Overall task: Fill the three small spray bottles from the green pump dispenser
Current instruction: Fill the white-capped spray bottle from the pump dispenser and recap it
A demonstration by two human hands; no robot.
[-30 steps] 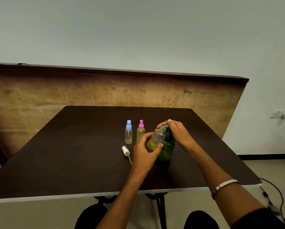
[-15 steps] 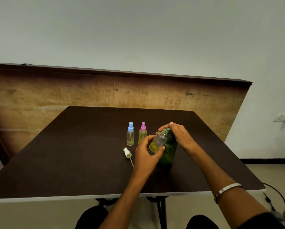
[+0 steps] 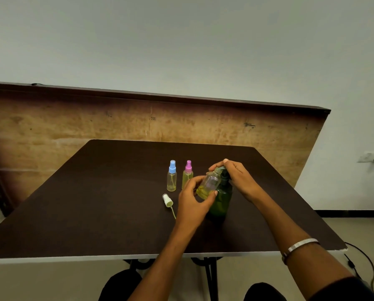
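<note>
Two small clear plastic spray bottles already stand capped behind and to the left of the dark green translucent pump dispenser (image 3: pixel 220 198): one with a blue spray cap (image 3: pixel 171 177), farthest from it, one with a pink spray cap (image 3: pixel 187 175) nearer. Both show yellowish liquid. The third small clear plastic bottle (image 3: pixel 210 184), uncapped, is the one in hand.

Left hand (image 3: pixel 192 203): grip curled round the lower body of the uncapped bottle, thumb and fingers pinching it, bottle tilted so its open neck leans up toward the dispenser's nozzle. It is held off the worktop (image 3: pixel 95 203), against the dispenser's front left shoulder. Yellow liquid pools at its low end; judged less than half full.

Right hand (image 3: pixel 238 179): fingers curled over the dispenser's pump head, grasping it from above. The nozzle tip is hidden by the fingers, so I cannot tell whether it sits inside the neck.

Step in hand, as judged: pumping into bottle three. To do well: keep the neck directly under the nozzle, press in short full strokes, hold the dispenser base flat, and ease the tilt as the level rises to avoid spillage.

The white spray cap with its dip tube (image 3: pixel 168 200) lies on its side left of the dispenser, just beside the left hand, ready for refitting.
</note>
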